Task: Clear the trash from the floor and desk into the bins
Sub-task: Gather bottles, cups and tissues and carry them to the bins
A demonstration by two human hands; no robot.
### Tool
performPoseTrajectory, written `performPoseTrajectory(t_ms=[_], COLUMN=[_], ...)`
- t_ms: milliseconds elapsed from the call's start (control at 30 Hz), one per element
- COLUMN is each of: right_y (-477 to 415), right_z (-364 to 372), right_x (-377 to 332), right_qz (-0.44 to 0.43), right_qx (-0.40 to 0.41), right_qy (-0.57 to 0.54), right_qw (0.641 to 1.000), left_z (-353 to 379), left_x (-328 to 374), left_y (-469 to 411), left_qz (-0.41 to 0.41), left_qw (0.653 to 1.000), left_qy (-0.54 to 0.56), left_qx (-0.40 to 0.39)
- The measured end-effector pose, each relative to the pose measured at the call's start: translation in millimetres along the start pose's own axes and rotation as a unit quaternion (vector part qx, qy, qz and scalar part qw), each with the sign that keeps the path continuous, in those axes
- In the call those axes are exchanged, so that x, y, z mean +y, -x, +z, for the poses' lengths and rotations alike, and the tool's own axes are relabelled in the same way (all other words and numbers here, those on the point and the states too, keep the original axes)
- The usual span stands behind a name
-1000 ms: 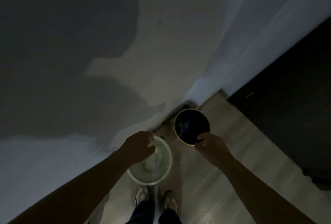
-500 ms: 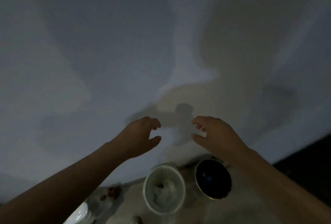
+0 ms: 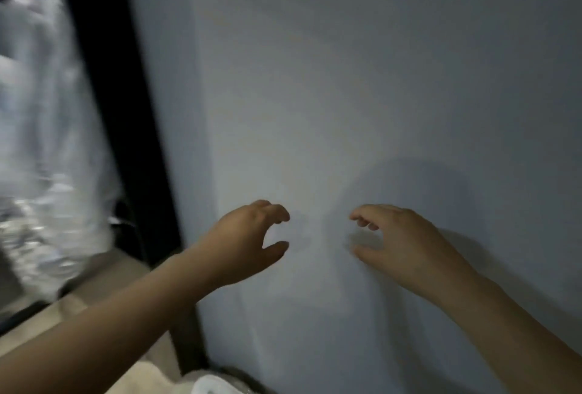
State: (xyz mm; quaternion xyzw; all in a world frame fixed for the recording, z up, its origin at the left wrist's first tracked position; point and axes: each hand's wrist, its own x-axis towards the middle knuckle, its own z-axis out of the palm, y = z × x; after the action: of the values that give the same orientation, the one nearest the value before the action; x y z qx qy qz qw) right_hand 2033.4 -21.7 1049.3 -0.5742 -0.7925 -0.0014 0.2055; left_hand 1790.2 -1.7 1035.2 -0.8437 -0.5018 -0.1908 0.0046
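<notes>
My left hand [image 3: 248, 240] and my right hand [image 3: 400, 242] are raised side by side in front of a pale wall [image 3: 346, 94]. Both hold nothing, with fingers loosely curled and thumbs apart from the fingers. No bin shows whole; a white rim [image 3: 211, 385] peeks in at the bottom edge, and I cannot tell what it belongs to. No trash item is in view.
A dark vertical frame [image 3: 126, 110] runs down the left beside the wall. Left of it hangs a blurred, shiny translucent sheet [image 3: 41, 141]. A strip of light wooden floor [image 3: 104, 274] shows at the lower left.
The view has swung up and left, so the white and black bins have dropped out of sight. Both hands left the bins empty and stay raised before the wall.
</notes>
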Motion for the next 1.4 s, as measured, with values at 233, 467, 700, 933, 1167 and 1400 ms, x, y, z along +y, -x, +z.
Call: performPoseTrajectory(t_ms=[233, 467, 700, 933, 1167, 1400], right_y=[-80.8, -109.2, -121.2, -161.5, -251.5, -329.6], right_z=[51.1, 99.6, 144.0, 188.3, 245.2, 294.0], right_x=[-217.0, -457.9, -641.3, -751.0, -858.0, -958.1], right_qz=[-0.195, -0.33, -0.435, -0.491, -0.527, -0.554], right_qx=[0.004, -0.009, -0.037, -0.056, -0.054, -0.057], right_qy=[-0.06, -0.098, -0.13, -0.13, -0.159, -0.166], right_qw=[0.979, 0.939, 0.89, 0.859, 0.833, 0.813], left_z=[-116.5, -216.1, -276.7, -304.1, -343.4, -369.1], left_x=[-142.7, -257.9, -340.7, -420.3, -549.8, -663.0], left_y=[146.4, 322.4, 447.4, 503.6, 509.1, 530.1], left_qz=[-0.151, -0.287, -0.404, -0.453, -0.49, -0.527], left_qw=[0.982, 0.936, 0.882, 0.852, 0.824, 0.801], left_qy=[-0.084, -0.171, -0.192, -0.206, -0.236, -0.233], left_qx=[0.082, 0.113, 0.149, 0.163, 0.157, 0.162])
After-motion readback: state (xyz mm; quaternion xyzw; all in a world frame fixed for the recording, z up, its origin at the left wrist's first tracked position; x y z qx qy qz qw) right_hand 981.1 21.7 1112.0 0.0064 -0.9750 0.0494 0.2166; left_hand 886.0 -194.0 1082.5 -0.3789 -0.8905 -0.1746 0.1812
